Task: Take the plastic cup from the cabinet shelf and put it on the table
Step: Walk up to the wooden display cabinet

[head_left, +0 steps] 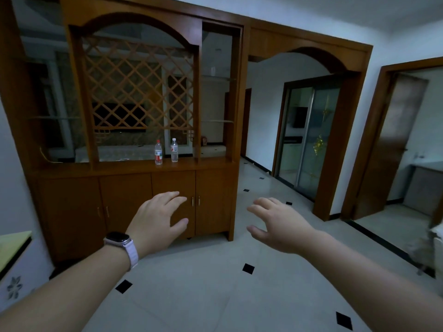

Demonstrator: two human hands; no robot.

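While both grips hang wide and empty, cup (212, 70) upright on shelf (217, 77) at twelve o'clock, nearer right hand (275, 221) than left hand (159, 215).

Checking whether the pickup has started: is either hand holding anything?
No: the left hand and the right hand are both open and empty, spread in the air in front of the wooden cabinet.

A home, seen from its hallway: a built-in wooden cabinet (134, 178) with lattice screen (134, 87) and glass shelves (217, 121) divides two rooms. White floor tiles (215, 283) with black diamond insets lead through an arched wooden doorway (311, 56) toward a sliding glass door (309, 137).
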